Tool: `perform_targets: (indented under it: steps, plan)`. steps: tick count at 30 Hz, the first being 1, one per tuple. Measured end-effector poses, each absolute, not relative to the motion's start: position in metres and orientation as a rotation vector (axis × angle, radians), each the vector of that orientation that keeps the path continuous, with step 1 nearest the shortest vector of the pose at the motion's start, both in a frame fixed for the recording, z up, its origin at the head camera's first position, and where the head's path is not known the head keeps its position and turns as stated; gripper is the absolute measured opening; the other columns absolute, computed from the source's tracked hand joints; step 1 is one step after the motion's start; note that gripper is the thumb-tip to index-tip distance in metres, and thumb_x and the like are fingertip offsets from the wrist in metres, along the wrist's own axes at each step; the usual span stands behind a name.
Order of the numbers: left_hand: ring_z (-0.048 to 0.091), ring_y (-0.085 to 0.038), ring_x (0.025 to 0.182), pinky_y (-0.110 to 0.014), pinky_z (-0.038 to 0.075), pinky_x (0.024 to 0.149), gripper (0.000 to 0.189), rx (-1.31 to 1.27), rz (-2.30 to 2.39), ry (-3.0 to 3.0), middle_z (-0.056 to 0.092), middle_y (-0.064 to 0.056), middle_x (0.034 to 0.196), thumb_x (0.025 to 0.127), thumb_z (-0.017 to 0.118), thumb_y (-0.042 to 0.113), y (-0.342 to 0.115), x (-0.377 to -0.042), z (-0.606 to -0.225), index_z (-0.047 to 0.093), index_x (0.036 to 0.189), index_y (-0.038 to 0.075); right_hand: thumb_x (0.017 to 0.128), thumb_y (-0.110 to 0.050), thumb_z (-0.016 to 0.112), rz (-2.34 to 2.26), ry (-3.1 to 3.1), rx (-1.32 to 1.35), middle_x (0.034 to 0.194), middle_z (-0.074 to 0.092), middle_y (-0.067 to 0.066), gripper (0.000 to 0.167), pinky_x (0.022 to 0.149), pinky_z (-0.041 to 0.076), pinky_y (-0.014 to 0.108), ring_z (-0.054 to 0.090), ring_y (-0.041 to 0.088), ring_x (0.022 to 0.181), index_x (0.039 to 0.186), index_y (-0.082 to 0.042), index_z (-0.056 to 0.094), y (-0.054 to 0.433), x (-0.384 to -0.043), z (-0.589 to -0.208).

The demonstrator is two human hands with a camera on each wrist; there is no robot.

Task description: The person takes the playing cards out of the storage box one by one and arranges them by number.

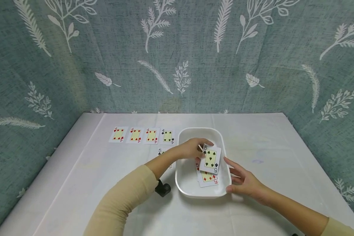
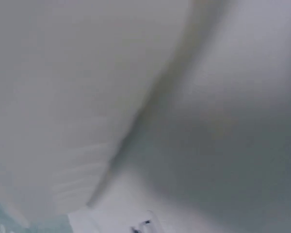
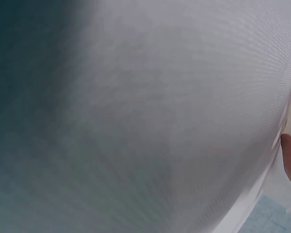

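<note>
White-covered bench (image 1: pixel 283 170), softly creased, stretching out on every side of a white, round-cornered tray (image 1: pixel 186 182). Nearest, below the tray and to its right, a beige right sleeve (image 1: pixel 340 227), cut by the edge of the head view. Below the tray and to its left, a beige left sleeve (image 1: pixel 121 200), wrinkled. Just beside the tray's left wall, under the left forearm (image 1: pixel 163 164), a small black piece (image 1: pixel 163 189).

Against the tray's right wall, the right hand (image 1: pixel 245 182), with its grip spread: thumb nearer, fingers farther along and apart. Inside the tray, toward its right wall, a 5 of diamonds (image 1: pixel 207 177) lying face up, and along its left edge a sliver of another red 5 (image 1: pixel 197 171). Over both, a 5 of spades (image 1: pixel 210 159), also face up; cannot tell whether touching the cards beneath or held just clear. Reaching over the tray's left wall, the left hand (image 1: pixel 192 149), with its grip pinching the 5 of spades at the upper left edge.

Beyond the tray's left wall, partly hidden by the left forearm, a black 5 (image 1: pixel 163 152). Farther off, left of the tray's far end, in a row of 4, all face up: from the outer end, 2 red 4s (image 1: pixel 118 134), then a 4 of diamonds (image 1: pixel 151 135), then a black 4 (image 1: pixel 167 135) nearest the tray. Past the tray and the bench's far edge, a grey-green backdrop (image 1: pixel 191 42) printed with white leaves and sprigs.
</note>
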State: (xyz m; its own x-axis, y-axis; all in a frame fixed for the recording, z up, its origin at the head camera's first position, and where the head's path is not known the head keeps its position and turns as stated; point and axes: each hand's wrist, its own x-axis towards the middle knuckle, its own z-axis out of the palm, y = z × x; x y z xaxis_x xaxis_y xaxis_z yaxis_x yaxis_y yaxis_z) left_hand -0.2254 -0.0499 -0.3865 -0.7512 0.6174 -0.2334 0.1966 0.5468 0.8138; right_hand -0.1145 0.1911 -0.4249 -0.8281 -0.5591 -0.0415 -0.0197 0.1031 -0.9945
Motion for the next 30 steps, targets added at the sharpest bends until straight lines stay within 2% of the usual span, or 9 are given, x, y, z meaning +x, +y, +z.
perform_targets:
  steps: [6,12,19,23,30]
  plan:
    - [0.062,-0.017,0.079,-0.030,0.057,0.067,0.050,0.668,1.294,2.157,0.051,-0.012,0.095,0.087,0.059,-0.007,-0.056,-0.222,-0.368,0.052,0.134,0.009,0.081,-0.009,0.074,-1.763,2.006,-0.555,0.140,0.031,0.038,0.092,0.088,0.049,0.022,0.054,0.035,0.119,0.151,-0.007,0.015,0.191,-0.115,-0.425]
    - [0.060,-0.016,0.082,-0.031,0.057,0.068,0.050,0.684,1.306,2.126,0.048,-0.010,0.093,0.087,0.059,-0.008,-0.062,-0.218,-0.358,0.053,0.134,0.008,0.080,-0.009,0.075,-1.769,2.015,-0.559,0.139,0.032,0.039,0.092,0.088,0.049,0.022,0.057,0.028,0.117,0.151,-0.006,0.016,0.192,-0.114,-0.425]
    - [0.059,-0.015,0.080,-0.033,0.057,0.068,0.052,0.660,1.326,2.119,0.045,-0.009,0.092,0.086,0.060,-0.009,-0.074,-0.216,-0.358,0.051,0.135,0.005,0.080,-0.012,0.075,-1.771,2.000,-0.554,0.140,0.032,0.038,0.093,0.089,0.048,0.021,0.055,0.030,0.118,0.151,-0.007,0.016,0.191,-0.113,-0.425]
    - [0.058,-0.015,0.077,-0.034,0.058,0.068,0.052,0.646,1.338,2.113,0.045,-0.009,0.089,0.086,0.060,-0.009,-0.083,-0.216,-0.359,0.050,0.135,0.003,0.081,-0.011,0.075,-1.785,1.982,-0.572,0.140,0.032,0.039,0.092,0.089,0.048,0.022,0.057,0.023,0.117,0.151,-0.006,0.015,0.192,-0.112,-0.425]
    - [0.058,-0.017,0.077,-0.036,0.057,0.071,0.053,0.591,1.344,2.111,0.046,-0.009,0.087,0.086,0.062,-0.006,-0.104,-0.218,-0.353,0.051,0.135,0.009,0.080,-0.010,0.075,-1.775,1.987,-0.546,0.142,0.032,0.036,0.093,0.089,0.049,0.022,0.057,0.022,0.117,0.151,-0.008,0.015,0.193,-0.114,-0.426]
